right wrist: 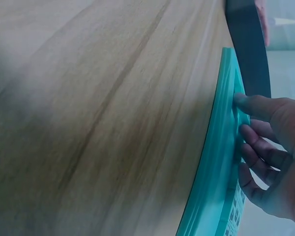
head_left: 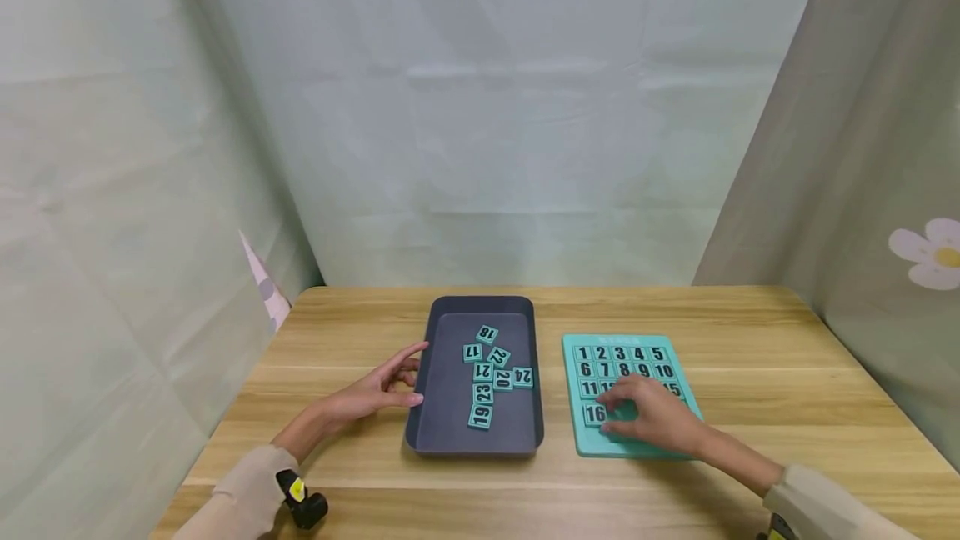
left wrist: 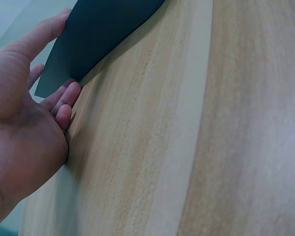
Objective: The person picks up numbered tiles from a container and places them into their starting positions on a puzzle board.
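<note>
Pale curtains (head_left: 517,107) hang behind and beside a wood-grain table (head_left: 787,373), with a white flower (head_left: 947,257) showing on the right. Near the middle of the table lies my dark tray (head_left: 448,394), holding eight loose teal number tiles (head_left: 483,372), from 17 to 24, turned various ways. My left hand (head_left: 371,392) rests against the tray's left side, thumb and forefinger spread, the other fingers loosely bent, gripping nothing. To the right of the tray, the teal board (head_left: 591,442) lies flat, its numbers in rows. My right hand (head_left: 648,413) is over its lower part, fingers bent, a gap between thumb and forefinger, just beside tile 16 (head_left: 596,414); I see nothing pinched there. It covers part of the third row.
</note>
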Tool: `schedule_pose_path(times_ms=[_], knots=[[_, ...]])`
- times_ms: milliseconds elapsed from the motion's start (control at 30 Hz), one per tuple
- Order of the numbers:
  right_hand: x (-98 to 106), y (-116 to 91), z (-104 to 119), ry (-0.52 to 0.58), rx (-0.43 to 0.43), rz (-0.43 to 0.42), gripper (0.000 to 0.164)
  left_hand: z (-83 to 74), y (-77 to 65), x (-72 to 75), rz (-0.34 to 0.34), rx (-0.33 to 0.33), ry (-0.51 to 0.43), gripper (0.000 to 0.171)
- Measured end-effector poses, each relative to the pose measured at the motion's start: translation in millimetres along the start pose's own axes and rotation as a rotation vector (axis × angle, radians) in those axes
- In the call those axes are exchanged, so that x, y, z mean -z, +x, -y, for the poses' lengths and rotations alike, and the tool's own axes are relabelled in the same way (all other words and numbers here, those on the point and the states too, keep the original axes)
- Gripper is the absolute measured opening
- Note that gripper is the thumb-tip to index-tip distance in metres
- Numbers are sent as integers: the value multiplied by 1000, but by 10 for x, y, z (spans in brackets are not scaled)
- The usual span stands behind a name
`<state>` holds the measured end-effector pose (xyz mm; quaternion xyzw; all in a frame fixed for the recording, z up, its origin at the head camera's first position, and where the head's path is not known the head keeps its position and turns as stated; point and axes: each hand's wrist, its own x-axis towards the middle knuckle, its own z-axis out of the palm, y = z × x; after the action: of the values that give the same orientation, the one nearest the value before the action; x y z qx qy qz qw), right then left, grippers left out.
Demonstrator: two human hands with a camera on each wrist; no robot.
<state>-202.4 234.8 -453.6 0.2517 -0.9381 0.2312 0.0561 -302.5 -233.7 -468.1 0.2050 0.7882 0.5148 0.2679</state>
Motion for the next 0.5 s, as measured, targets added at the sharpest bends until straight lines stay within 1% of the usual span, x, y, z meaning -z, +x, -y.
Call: schedule_pose_path(times_ms=[200,500], knots=[[-32,28,18,-43,-8,-34,32,-4,2,-7,3,-4,-3,82],[-53,56,5,-19,-36,-40,29,-2,3,-9,0,-9,0,81]])
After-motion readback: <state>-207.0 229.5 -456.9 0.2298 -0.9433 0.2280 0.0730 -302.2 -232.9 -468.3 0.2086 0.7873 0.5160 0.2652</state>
